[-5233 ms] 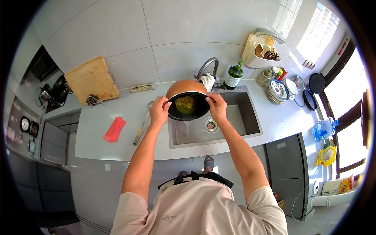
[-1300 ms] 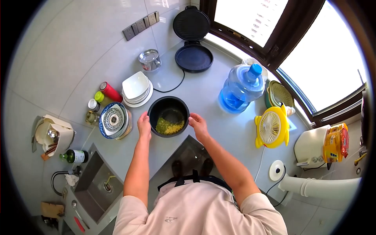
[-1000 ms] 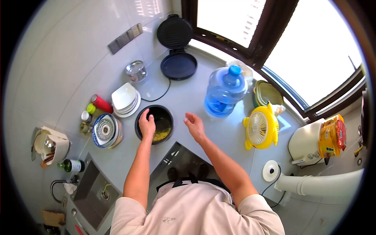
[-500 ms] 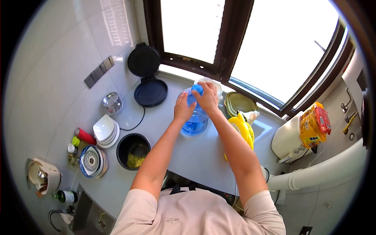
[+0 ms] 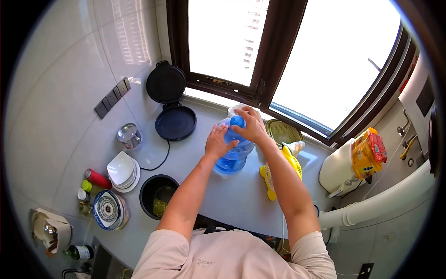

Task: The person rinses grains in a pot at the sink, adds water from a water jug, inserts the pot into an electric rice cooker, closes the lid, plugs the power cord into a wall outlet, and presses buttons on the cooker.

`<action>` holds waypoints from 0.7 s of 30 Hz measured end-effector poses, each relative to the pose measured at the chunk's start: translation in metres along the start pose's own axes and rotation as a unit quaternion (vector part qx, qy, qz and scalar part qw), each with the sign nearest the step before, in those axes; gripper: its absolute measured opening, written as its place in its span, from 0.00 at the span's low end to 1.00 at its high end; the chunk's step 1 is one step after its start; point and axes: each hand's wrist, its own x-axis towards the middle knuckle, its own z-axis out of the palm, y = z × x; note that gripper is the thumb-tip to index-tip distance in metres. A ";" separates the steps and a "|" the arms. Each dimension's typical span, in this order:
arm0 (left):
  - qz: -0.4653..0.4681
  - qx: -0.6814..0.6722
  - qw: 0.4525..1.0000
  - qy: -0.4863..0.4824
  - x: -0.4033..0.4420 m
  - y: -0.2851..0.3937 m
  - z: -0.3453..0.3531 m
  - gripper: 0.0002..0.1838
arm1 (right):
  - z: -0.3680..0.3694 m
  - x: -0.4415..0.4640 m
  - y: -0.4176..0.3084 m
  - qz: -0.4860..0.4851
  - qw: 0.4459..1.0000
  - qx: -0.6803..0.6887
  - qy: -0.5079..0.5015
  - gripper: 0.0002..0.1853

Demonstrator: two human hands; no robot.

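Note:
A large clear blue water jug (image 5: 231, 163) with a blue cap (image 5: 237, 121) stands upright on the counter in front of me. My left hand (image 5: 218, 142) rests on the jug's left shoulder, its fingers stretched out and the thumb apart. Around the cap curve the thumb and fingers of my right hand (image 5: 252, 125), one on either side of it. Part of the jug's right side is hidden by that hand. Behind the jug a white plastic bag (image 5: 236, 109) shows in part.
A black electric griddle (image 5: 175, 122) stands open at back left. Left of my arm are a dark pot (image 5: 149, 190) with yellow-green food, white dishes (image 5: 121, 168) and patterned bowls (image 5: 108, 209). On the right are a yellow plastic item (image 5: 269, 183), green baskets (image 5: 283, 132) and a cream appliance (image 5: 335, 172).
The view has tilted, so the counter sits lower in the picture. Both hands stay at the top of the jug, and more of the cap shows between my right fingers.

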 end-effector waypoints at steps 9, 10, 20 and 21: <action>0.010 -0.020 0.999 -0.027 -0.003 0.002 -0.011 0.52 | -0.002 0.005 -0.017 0.004 0.999 -0.041 -0.024 0.32; 0.009 -0.026 0.999 -0.027 -0.004 0.003 -0.013 0.52 | -0.007 0.007 -0.031 0.081 0.992 -0.092 -0.039 0.32; 0.005 -0.025 0.999 -0.039 -0.002 -0.001 -0.011 0.53 | -0.006 0.015 -0.018 0.061 0.990 -0.075 -0.107 0.31; 0.004 -0.026 0.999 -0.038 -0.002 -0.001 -0.012 0.53 | -0.005 0.020 -0.012 0.041 0.990 -0.062 -0.123 0.32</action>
